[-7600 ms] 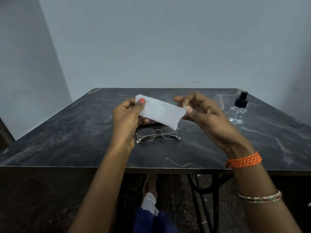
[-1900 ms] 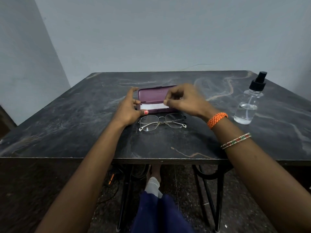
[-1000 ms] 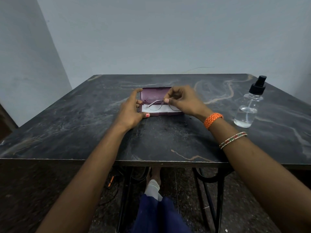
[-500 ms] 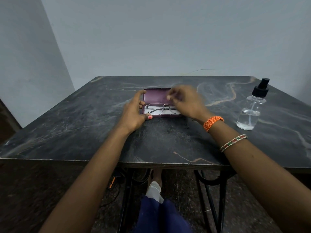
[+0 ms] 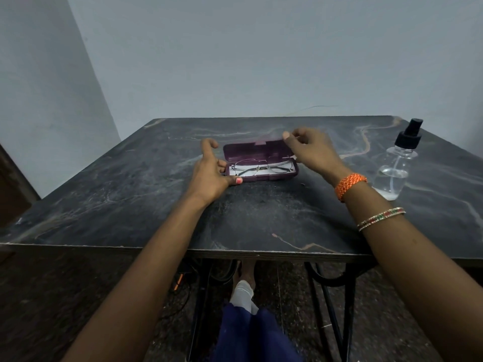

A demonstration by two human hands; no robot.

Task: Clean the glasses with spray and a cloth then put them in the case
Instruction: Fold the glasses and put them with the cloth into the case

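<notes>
A purple glasses case (image 5: 262, 178) lies open at the middle of the dark marble table (image 5: 125, 194). The thin metal glasses (image 5: 262, 168) lie folded inside it on the white cloth (image 5: 247, 174). My left hand (image 5: 209, 176) rests against the case's left end, thumb on the front edge and forefinger raised and spread. My right hand (image 5: 312, 152) is at the case's right end, its curled fingertips pinching the upper right corner of the raised lid (image 5: 248, 152), which looks slightly blurred.
A clear spray bottle (image 5: 394, 169) with a black nozzle stands near the table's right edge. Grey walls close the back and left. The table's front edge is near my forearms, with a black iron frame and my legs below.
The folded cloth went into the open case. My right hand then lifted the glasses off the table, laid them on the cloth and moved up to the lid's corner. My left hand stayed at the case.
</notes>
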